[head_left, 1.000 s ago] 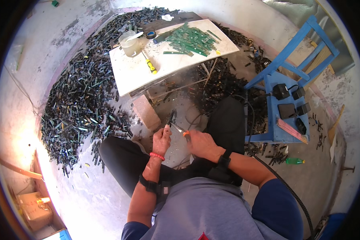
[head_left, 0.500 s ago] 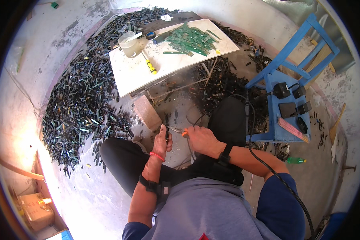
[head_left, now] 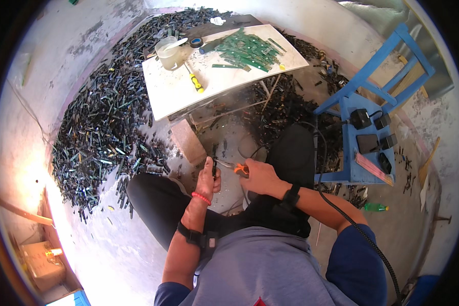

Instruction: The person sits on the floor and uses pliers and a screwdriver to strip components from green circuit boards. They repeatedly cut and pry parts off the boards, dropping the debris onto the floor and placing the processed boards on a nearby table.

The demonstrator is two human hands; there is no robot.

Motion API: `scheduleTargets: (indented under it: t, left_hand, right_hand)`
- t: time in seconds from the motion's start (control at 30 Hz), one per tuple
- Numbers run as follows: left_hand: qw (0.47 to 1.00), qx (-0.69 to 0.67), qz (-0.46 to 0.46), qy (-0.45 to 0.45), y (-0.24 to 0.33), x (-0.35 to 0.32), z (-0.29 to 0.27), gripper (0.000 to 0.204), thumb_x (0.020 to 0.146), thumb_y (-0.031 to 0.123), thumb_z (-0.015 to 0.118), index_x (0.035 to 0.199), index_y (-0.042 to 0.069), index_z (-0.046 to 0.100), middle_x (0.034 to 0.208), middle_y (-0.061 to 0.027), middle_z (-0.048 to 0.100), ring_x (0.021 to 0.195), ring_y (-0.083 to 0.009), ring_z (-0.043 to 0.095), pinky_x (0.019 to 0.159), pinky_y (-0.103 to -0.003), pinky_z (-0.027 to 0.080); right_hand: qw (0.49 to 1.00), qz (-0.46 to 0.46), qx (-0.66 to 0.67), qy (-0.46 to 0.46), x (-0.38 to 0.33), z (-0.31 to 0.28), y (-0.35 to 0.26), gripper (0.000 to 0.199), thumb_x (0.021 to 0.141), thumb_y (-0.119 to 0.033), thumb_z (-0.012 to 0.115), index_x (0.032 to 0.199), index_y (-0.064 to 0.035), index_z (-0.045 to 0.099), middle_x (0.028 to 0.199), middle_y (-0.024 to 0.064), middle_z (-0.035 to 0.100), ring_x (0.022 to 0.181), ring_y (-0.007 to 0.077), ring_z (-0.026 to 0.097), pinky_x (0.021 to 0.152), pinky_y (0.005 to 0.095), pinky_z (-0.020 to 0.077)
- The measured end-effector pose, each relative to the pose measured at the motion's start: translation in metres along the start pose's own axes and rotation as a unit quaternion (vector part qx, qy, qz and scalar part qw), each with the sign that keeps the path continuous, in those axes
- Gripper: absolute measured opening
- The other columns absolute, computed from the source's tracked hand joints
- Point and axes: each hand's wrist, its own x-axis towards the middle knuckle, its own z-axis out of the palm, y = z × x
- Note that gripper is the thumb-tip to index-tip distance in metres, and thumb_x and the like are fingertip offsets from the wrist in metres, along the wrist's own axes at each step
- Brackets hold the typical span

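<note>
Above the floor between my bent legs, my left hand (head_left: 207, 179) is closed around a narrow dark strip (head_left: 214, 166), thumb on top. The strip looks like the dark pieces heaped on the floor; the fingers hide most of it. My right hand (head_left: 261, 177) grips a pair of pliers (head_left: 241, 170) with orange-and-black handles. The metal jaws point left and end close beside the strip; whether they touch it I cannot tell.
A low white-topped table (head_left: 163, 99) carries green strips (head_left: 250, 48), a cloudy tub (head_left: 169, 55), a yellow-handled screwdriver (head_left: 195, 81) and tape (head_left: 196, 42). Dark pieces (head_left: 102, 122) heap leftward. A brick-like block (head_left: 188, 141) lies ahead; a blue chair (head_left: 349, 102) holding black adapters stands right.
My right hand has shifted slightly right and turned, so more of the pliers' orange handles shows. Less of the dark strip stands out above my left hand. The view has shifted a little.
</note>
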Motion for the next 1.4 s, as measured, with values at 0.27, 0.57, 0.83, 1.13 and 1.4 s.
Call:
scheduleTargets:
  t: [0.27, 0.57, 0.83, 1.13, 1.4]
  left_hand:
    - [0.999, -0.04, -0.025, -0.016, 0.001, 0.002, 0.004, 0.056, 0.088, 0.063, 0.034, 0.064, 0.013, 0.039, 0.046, 0.0027, 0.026, 0.035, -0.0099, 0.021, 0.035, -0.025, 0.019]
    - [0.989, -0.104, -0.078, -0.075, 0.004, -0.003, 0.0, 0.055, 0.089, 0.062, 0.033, 0.065, 0.013, 0.04, 0.045, 0.0035, 0.024, 0.033, -0.0099, 0.017, 0.035, -0.026, 0.018]
    - [0.998, -0.06, -0.037, 0.01, -0.008, 0.002, -0.008, 0.063, 0.084, 0.071, 0.032, 0.065, 0.012, 0.043, 0.048, 0.0012, 0.031, 0.039, -0.0117, 0.026, 0.039, -0.025, 0.023]
    - [0.994, 0.009, 0.051, 0.1, -0.008, 0.017, -0.015, 0.075, 0.081, 0.075, 0.03, 0.065, 0.005, 0.051, 0.053, -0.0021, 0.044, 0.042, -0.0119, 0.038, 0.038, -0.024, 0.03]
    - [0.964, 0.154, 0.171, 0.132, -0.007, 0.015, -0.013, 0.061, 0.082, 0.063, 0.049, 0.069, 0.004, 0.059, 0.053, -0.0022, 0.048, 0.042, -0.0112, 0.043, 0.037, -0.024, 0.033]
  right_hand:
    - [0.983, -0.107, -0.126, 0.08, 0.007, -0.009, 0.006, 0.02, 0.072, -0.018, 0.059, 0.084, -0.004, 0.051, 0.078, 0.0151, 0.057, 0.073, 0.0338, 0.058, 0.064, 0.0419, 0.0452]
    - [0.907, -0.301, -0.255, 0.146, 0.042, -0.031, 0.022, 0.009, 0.072, -0.013, 0.056, 0.078, -0.0087, 0.051, 0.071, 0.0075, 0.051, 0.067, 0.0261, 0.054, 0.058, 0.0369, 0.0429]
    - [0.996, -0.038, 0.011, -0.084, 0.016, -0.012, 0.011, 0.03, 0.072, -0.013, 0.056, 0.098, 0.0007, 0.057, 0.078, 0.0189, 0.061, 0.073, 0.0339, 0.059, 0.064, 0.0378, 0.0468]
    - [0.759, 0.203, 0.5, -0.365, -0.012, -0.018, 0.014, 0.015, 0.074, -0.019, 0.059, 0.076, -0.006, 0.052, 0.06, 0.0001, 0.045, 0.055, 0.0097, 0.045, 0.045, 0.0252, 0.0346]
    - [0.61, 0.225, 0.596, -0.47, -0.027, -0.022, 0.006, 0.016, 0.082, -0.024, 0.055, 0.08, -0.0096, 0.05, 0.068, 0.0005, 0.048, 0.054, 0.0101, 0.042, 0.044, 0.0242, 0.0345]
